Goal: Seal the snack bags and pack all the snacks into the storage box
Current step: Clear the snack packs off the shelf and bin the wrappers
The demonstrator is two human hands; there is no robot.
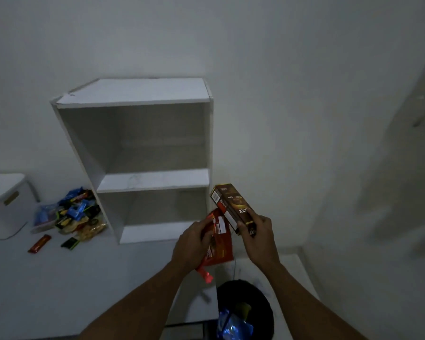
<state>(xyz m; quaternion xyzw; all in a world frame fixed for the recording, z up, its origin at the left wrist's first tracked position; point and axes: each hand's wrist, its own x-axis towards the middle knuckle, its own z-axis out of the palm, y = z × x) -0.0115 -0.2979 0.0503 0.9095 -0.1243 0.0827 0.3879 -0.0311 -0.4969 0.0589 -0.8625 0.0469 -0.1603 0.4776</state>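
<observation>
My left hand [194,244] grips a red snack bag [220,244] together with a red bar wrapper [205,273] that pokes out below. My right hand [258,235] holds a brown snack box [233,207] tilted up to the left, just right of the red bag. Both hands are over the table's right end, in front of the shelf unit. A pile of mixed snacks [76,212] lies on the table to the left of the shelf. The white storage box [5,204] with its lid on stands at the far left.
A white two-level shelf unit [138,158] stands open and bare on the white table [84,278]. A red bar [39,243] and a dark green packet [70,242] lie loose near the pile. A black bin [245,310] with wrappers sits on the floor below right.
</observation>
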